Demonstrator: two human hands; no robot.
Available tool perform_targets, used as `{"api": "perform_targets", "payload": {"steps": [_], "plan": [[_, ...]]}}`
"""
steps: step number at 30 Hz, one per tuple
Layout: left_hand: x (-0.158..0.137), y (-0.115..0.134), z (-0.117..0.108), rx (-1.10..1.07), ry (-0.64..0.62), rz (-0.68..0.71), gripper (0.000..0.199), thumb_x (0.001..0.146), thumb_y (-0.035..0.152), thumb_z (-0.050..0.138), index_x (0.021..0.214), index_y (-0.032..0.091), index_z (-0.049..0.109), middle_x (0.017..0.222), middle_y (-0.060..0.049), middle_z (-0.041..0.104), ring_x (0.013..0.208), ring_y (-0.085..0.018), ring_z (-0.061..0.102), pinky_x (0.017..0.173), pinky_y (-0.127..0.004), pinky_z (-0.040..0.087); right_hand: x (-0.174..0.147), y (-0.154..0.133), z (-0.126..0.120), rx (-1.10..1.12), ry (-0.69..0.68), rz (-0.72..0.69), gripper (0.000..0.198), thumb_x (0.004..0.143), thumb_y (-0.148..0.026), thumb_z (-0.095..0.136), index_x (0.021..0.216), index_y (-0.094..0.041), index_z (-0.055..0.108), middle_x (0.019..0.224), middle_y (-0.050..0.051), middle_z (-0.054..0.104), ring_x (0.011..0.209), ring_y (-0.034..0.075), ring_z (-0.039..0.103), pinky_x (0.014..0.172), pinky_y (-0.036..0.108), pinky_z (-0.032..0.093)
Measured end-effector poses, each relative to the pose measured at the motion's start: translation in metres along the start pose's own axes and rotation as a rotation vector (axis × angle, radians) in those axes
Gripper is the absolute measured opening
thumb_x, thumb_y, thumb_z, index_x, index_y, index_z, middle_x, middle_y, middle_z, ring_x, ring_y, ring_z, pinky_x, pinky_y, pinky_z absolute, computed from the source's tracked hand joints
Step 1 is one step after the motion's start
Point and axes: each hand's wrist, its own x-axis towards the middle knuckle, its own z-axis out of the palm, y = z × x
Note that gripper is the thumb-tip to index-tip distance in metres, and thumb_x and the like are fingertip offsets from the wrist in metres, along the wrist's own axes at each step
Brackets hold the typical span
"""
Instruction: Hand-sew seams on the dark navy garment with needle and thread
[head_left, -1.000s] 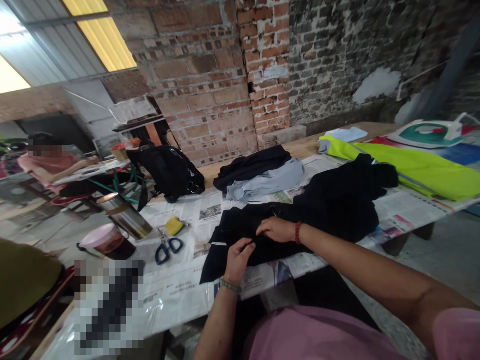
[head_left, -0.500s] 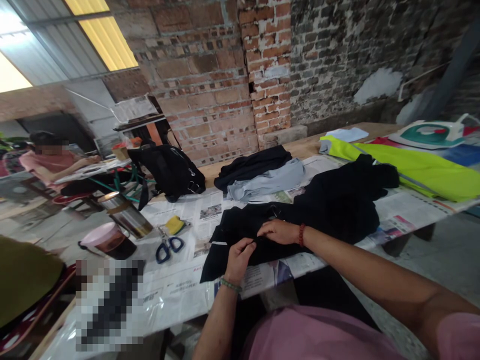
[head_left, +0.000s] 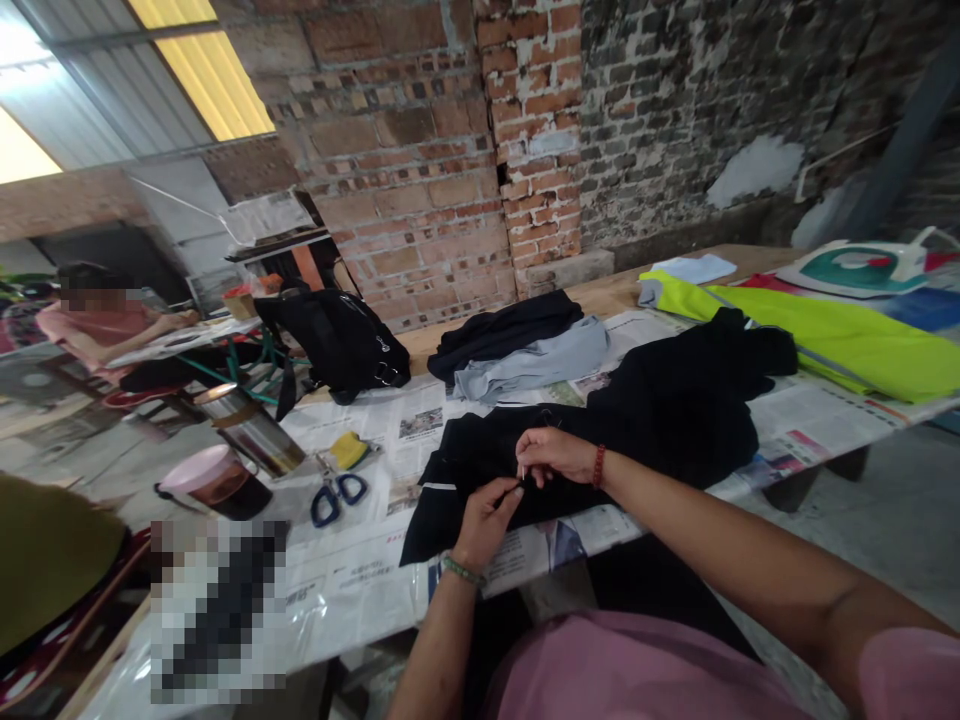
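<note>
A black garment (head_left: 667,400) lies bunched across the newspaper-covered table (head_left: 352,590). My left hand (head_left: 484,520), with a green bead bracelet above it, is closed in a pinch on the near left part of this cloth. Just right of it, my right hand (head_left: 561,458) is closed, thumb and forefinger pinching a thin, pale sliver that looks like a needle (head_left: 523,473). The needle's lower end is close to my left fingertips. Any thread is too fine to make out, and the cloth between the fingers is partly hidden.
Scissors (head_left: 337,498), a yellow item (head_left: 349,450), a steel flask (head_left: 251,430) and a pink-lidded cup (head_left: 217,480) stand left. Behind are folded clothes (head_left: 532,360) and a black bag (head_left: 341,345). An iron (head_left: 855,270) and fluorescent garment (head_left: 840,340) lie right. A person (head_left: 105,330) sits far left.
My right hand has lifted slightly and turned, with the thin needle-like sliver now showing between its fingers. My left hand has shifted a little to the right, towards it.
</note>
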Motion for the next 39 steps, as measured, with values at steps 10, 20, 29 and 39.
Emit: {"api": "perform_targets", "payload": {"steps": [10, 20, 29, 39], "plan": [[0.0, -0.005, 0.0, 0.081, 0.043, 0.088, 0.019, 0.073, 0.03, 0.055, 0.077, 0.016, 0.068, 0.069, -0.003, 0.062, 0.065, -0.014, 0.052, 0.06, -0.022, 0.041, 0.002, 0.008, 0.01, -0.048, 0.248, 0.067, 0.015, 0.072, -0.027, 0.055, 0.067, -0.014, 0.054, 0.048, -0.007, 0.046, 0.03, 0.001, 0.039, 0.03, 0.014, 0.019], [0.0, -0.008, 0.001, 0.115, 0.035, 0.126, 0.019, 0.075, 0.03, 0.054, 0.08, 0.018, 0.068, 0.071, -0.004, 0.063, 0.065, -0.015, 0.054, 0.062, -0.024, 0.041, 0.002, 0.009, 0.019, -0.144, 0.272, 0.045, 0.021, 0.075, -0.029, 0.052, 0.06, -0.014, 0.05, 0.041, -0.009, 0.036, 0.032, 0.001, 0.027, 0.032, 0.015, 0.017], [0.0, -0.008, 0.002, 0.057, 0.092, 0.089, 0.021, 0.072, 0.033, 0.056, 0.079, 0.018, 0.068, 0.069, -0.003, 0.062, 0.063, -0.014, 0.052, 0.061, -0.024, 0.041, 0.001, 0.01, 0.021, -0.239, 0.231, 0.029, 0.021, 0.074, -0.032, 0.051, 0.061, -0.015, 0.05, 0.044, -0.008, 0.035, 0.036, 0.003, 0.028, 0.033, 0.015, 0.02], [0.003, -0.005, 0.0, 0.035, 0.17, -0.033, 0.019, 0.068, 0.033, 0.057, 0.072, 0.017, 0.066, 0.063, 0.0, 0.058, 0.059, -0.013, 0.047, 0.056, -0.022, 0.036, -0.007, 0.013, 0.029, -0.783, 0.296, -0.292, 0.022, 0.079, -0.026, 0.046, 0.067, -0.015, 0.061, 0.061, 0.0, 0.055, 0.059, 0.009, 0.049, 0.056, 0.02, 0.037]]}}
